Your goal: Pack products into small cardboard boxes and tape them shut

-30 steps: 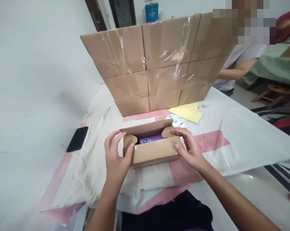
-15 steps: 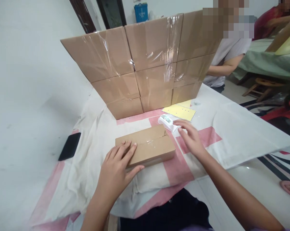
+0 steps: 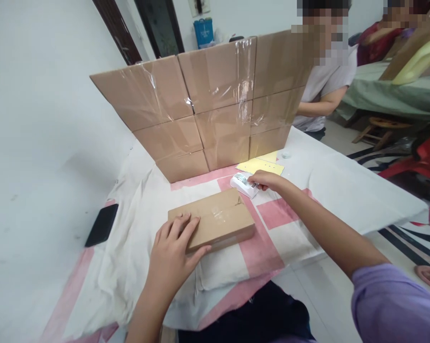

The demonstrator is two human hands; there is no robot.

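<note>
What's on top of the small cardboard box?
The left hand rests on the left end of the small cardboard box; a shiny patch shows mid-top. The surface beneath the hand is covered, and the box is shut, so its inside is hidden.

A: Where's the left hand [image 3: 175,238]?
B: Resting on the closed box [image 3: 224,209], thumb at its near edge.
A: And the right hand [image 3: 266,180]?
B: Fingers curled at the white tape dispenser [image 3: 244,186], just beyond the box.
A: Around them?
B: Black phone [image 3: 101,225] on the desk [image 3: 357,193], taped boxes [image 3: 222,126] stacked behind.
</note>
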